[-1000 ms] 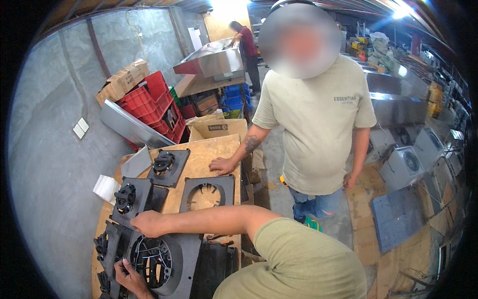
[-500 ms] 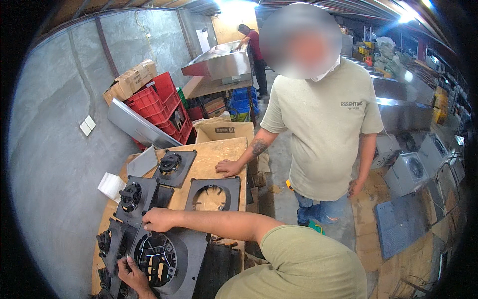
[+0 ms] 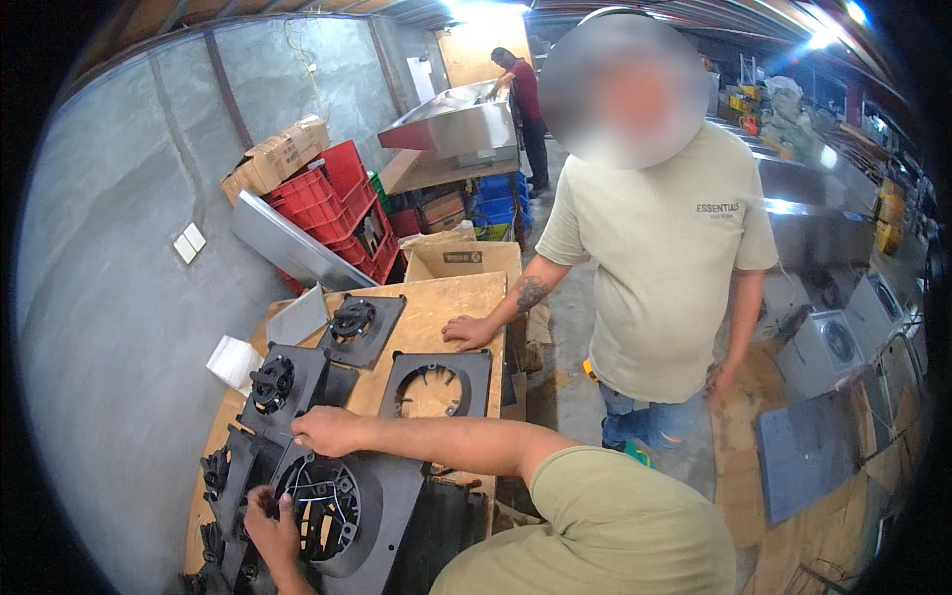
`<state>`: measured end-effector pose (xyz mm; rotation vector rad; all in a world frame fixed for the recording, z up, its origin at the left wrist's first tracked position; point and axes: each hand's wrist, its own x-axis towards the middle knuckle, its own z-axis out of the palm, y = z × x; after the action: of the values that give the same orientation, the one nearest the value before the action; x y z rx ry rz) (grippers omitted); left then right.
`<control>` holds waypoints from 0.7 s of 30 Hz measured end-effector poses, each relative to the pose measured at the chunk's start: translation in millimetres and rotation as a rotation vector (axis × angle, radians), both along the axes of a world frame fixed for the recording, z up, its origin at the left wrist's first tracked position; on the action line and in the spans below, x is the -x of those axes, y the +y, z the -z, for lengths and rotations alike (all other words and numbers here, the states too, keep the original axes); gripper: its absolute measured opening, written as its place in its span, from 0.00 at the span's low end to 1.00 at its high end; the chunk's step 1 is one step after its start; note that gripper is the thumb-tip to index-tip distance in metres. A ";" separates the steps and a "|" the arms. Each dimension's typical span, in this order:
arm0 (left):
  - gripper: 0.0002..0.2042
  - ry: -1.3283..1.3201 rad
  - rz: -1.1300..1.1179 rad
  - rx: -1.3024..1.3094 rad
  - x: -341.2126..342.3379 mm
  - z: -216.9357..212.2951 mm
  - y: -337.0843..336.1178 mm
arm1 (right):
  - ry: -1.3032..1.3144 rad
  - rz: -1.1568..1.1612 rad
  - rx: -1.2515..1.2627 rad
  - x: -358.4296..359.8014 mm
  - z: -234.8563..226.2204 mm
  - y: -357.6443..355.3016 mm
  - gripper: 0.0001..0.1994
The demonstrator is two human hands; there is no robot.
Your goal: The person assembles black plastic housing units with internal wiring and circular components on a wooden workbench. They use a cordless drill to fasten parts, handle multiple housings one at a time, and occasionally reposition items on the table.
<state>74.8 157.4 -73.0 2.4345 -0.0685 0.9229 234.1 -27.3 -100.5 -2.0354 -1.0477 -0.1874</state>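
A black panel [image 3: 395,526] with a large round opening lies on the near part of the wooden table. Across the opening, whose inside is ribbed, run thin white and blue wires [image 3: 322,487]. My left hand [image 3: 274,535] is at the opening's left edge, fingers bent, thumb and forefinger apart, with nothing visible between them. Reaching in from the right, my right hand [image 3: 330,432] is closed above the opening's far rim. Its fingertips press together, and whatever they pinch is too small or hidden to name.
More black panels with round fittings [image 3: 270,385] stand along the table's left side. An open black frame [image 3: 476,375] lies near a co-worker's hand [image 3: 470,331] on the wooden table [image 3: 436,299]. Red crates [image 3: 317,203] and a cardboard box [image 3: 466,260] stand beyond.
The view has shifted slightly, so the scene sits a little farther right. My left hand has moved up along the opening's edge; my right hand stays closed near the far rim.
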 end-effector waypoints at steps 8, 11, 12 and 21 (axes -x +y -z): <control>0.19 0.013 0.216 -0.245 0.1 -40.6 -54.6 | 0.105 -0.010 -0.017 -18.8 9.0 8.5 0.14; 0.17 0.354 0.130 -0.202 -28.4 -31.3 -55.9 | 0.123 -0.007 0.015 -18.7 8.8 11.1 0.15; 0.16 0.466 0.026 -0.216 -38.3 -25.7 -53.4 | 0.073 0.007 -0.009 -16.8 8.6 9.5 0.15; 0.14 0.382 0.119 -0.096 -52.5 11.2 -23.5 | 0.497 -0.081 -0.098 -5.3 -6.3 10.5 0.12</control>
<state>127.3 133.8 -84.1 2.6203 -0.1205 0.4009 239.4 -16.7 -94.2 -1.8143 -0.7846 0.2922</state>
